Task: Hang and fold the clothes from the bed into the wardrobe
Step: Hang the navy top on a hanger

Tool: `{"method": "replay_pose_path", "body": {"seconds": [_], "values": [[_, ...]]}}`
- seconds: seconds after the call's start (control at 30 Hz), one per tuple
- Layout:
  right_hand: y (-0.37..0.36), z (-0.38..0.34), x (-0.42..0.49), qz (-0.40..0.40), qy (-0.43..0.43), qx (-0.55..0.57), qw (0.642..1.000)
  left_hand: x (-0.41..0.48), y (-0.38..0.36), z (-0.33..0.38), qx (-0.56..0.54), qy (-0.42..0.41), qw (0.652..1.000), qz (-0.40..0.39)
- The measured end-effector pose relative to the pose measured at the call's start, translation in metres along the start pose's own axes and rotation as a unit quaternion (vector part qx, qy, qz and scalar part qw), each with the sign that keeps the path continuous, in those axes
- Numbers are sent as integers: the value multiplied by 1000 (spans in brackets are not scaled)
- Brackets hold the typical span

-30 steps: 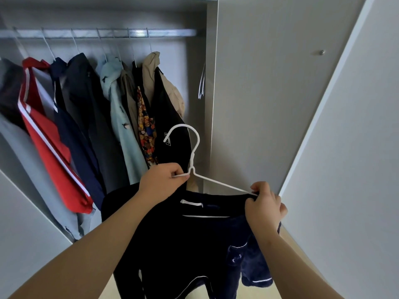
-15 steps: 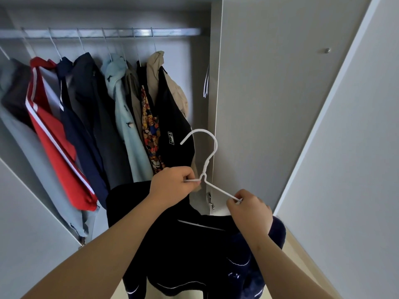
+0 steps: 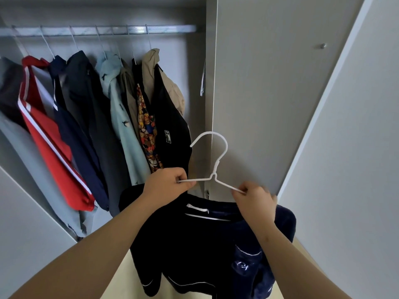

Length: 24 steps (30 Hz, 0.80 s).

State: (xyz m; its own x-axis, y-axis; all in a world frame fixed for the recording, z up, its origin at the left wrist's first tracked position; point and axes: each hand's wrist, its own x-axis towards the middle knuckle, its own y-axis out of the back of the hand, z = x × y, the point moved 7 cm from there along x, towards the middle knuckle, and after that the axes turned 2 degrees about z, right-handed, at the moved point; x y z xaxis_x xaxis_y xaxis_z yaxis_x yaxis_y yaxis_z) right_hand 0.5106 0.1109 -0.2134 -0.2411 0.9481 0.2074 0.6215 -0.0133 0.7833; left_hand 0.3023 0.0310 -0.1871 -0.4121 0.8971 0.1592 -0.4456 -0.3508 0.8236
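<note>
Open wardrobe point(image 3: 183, 72), clothes point(image 3: 121, 108) hanging on rail point(image 3: 103, 31). Left hand point(image 3: 166, 184) and right hand point(image 3: 254, 201) each pinching white hanger point(image 3: 218, 162), navy top point(image 3: 194, 244) draped below.

Seven garments are hung side by side on wire hangers from a metal rail point(image 3: 103, 31). From the left are seen a red jacket with white stripes point(image 3: 49, 134), a navy garment point(image 3: 75, 143), a dark grey one point(image 3: 86, 100), a pale blue shirt point(image 3: 121, 117), a cartoon-print fabric point(image 3: 149, 134), a black garment with a small label point(image 3: 170, 117) and a beige jacket point(image 3: 151, 70). A pale wall point(image 3: 356, 147) is seen at the right, and pale yellow floor point(image 3: 121, 277) below.
</note>
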Motion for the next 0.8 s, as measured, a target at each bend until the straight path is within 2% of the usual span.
{"method": "replay_pose_path", "body": {"seconds": [0.07, 0.13, 0.23, 0.33, 0.4, 0.5, 0.67, 0.8], "values": [[-9, -17, 2, -58, 36, 0, 998, -1, -10, 4, -12, 8, 1000, -12], [-13, -24, 5, -97, 33, 16, 995, -1, -16, 7, -14, 12, 1000, -13], [-15, -18, 9, -141, -11, 40, 989, 0, -18, 7, -31, -5, 999, -22], [-13, -13, 12, -179, -61, 86, 978, 5, -19, 11, -22, -60, 996, -55], [-11, -13, 15, -196, -86, 133, 968, 10, -15, 11, -3, -84, 995, -44], [-6, -11, 18, -211, -131, 217, 944, 16, -10, 3, -38, -58, 998, -13], [-5, -15, 18, -264, -211, 297, 893, 24, -12, -2, -62, -13, 998, -19], [-6, -12, 22, -247, -225, 300, 893, 33, -8, -5, -61, 6, 998, -9]]}}
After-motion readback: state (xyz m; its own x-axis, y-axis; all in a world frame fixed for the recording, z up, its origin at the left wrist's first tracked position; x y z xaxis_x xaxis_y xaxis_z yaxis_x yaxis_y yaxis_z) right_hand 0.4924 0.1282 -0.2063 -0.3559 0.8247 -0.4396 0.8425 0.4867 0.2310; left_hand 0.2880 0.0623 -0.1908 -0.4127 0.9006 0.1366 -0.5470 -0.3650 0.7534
